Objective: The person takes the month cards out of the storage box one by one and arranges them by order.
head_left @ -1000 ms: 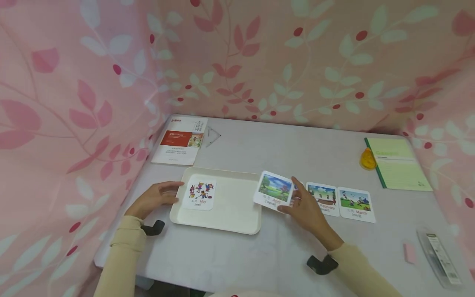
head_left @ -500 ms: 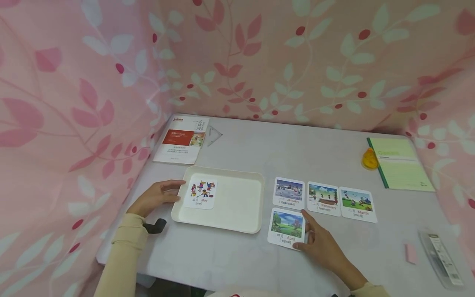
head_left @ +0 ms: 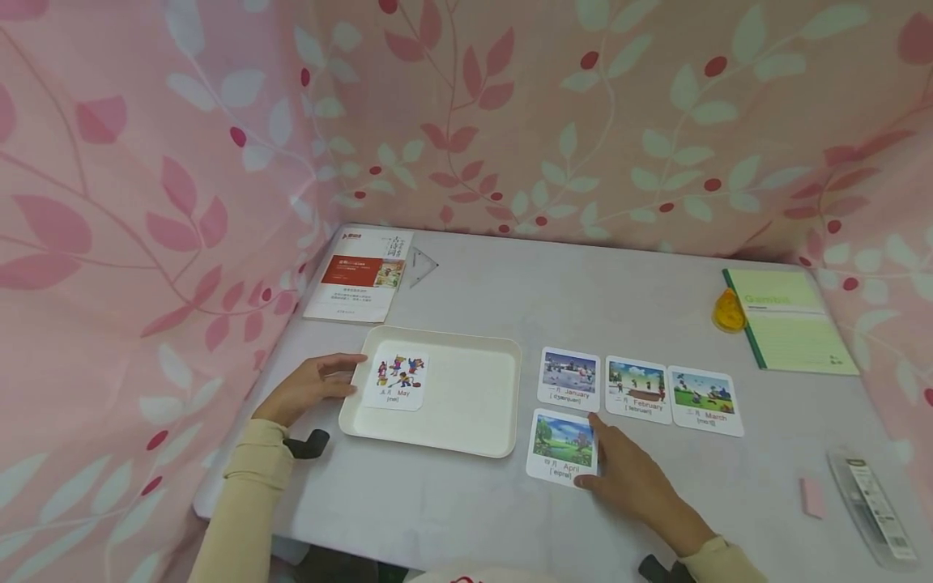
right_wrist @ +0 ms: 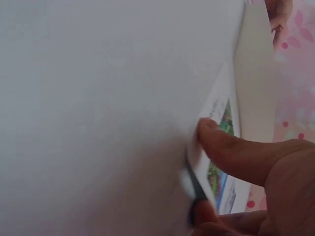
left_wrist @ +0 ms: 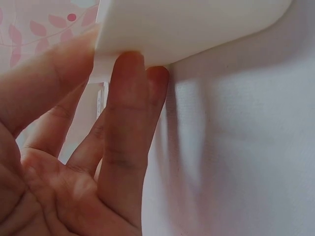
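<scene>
A shallow cream tray (head_left: 466, 421) sits on the grey counter (head_left: 452, 510), and the only thing in it is the May card (head_left: 397, 380), lying flat against the tray's left end with its picture facing up. The left hand (head_left: 306, 390) rests at that left rim; in the left wrist view its fingers (left_wrist: 127, 132) lie nearly straight against the underside and edge of the tray, touching it without curling round.

To the right of the tray, out on the counter, three cards lie side by side in a row: January (head_left: 569, 379), February (head_left: 637, 390) and March (head_left: 704, 401). The April card (head_left: 564, 447) lies flat just below January, near the tray's right edge but apart from it. The right hand (head_left: 630, 482) is at April's right edge, index finger stretched along that side and thumb at the lower corner; in the right wrist view a fingertip (right_wrist: 209, 130) presses on the card's edge.

Further back lie a booklet (head_left: 360, 275) at the left and a green notebook (head_left: 790, 321) at the right, with a yellow object (head_left: 728, 312) beside it.
</scene>
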{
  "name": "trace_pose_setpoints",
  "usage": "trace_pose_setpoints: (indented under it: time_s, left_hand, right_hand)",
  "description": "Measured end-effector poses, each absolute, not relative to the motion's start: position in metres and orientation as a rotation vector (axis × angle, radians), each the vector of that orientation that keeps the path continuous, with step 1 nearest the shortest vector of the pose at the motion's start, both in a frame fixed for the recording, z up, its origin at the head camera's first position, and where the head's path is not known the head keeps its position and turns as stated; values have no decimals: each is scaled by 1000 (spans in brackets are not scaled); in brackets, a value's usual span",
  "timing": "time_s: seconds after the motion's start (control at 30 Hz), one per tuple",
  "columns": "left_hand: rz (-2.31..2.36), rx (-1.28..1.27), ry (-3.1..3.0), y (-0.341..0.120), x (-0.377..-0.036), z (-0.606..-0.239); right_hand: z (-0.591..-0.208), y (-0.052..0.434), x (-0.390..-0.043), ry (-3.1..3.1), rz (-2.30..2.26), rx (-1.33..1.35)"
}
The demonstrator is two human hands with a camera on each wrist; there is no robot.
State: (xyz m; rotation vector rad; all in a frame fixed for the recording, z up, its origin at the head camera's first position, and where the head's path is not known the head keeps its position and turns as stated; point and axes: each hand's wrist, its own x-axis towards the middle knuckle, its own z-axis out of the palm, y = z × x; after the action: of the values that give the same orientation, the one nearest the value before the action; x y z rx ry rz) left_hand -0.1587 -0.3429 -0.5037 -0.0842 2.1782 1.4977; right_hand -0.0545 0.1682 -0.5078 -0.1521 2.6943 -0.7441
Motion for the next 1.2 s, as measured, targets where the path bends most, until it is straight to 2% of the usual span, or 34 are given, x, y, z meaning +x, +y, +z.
trace_pose_setpoints:
  time_s: [0.43, 0.7, 0.93, 1.2]
  left_hand:
    - [1516, -76, 2173, -343, -155, -502]
    - [1492, -87, 2194, -340, -158, -501]
    - [1493, -97, 2204, -341, -159, -501]
    - [1508, -106, 2206, -341, -159, -503]
  right_hand:
    - [-497, 161, -62, 2681, -599, -170]
    - [-456, 153, -102, 2724, -842, -169]
    - [-444, 73, -143, 2570, -1059, -432]
    - [-475, -27, -170, 2287, -1178, -405]
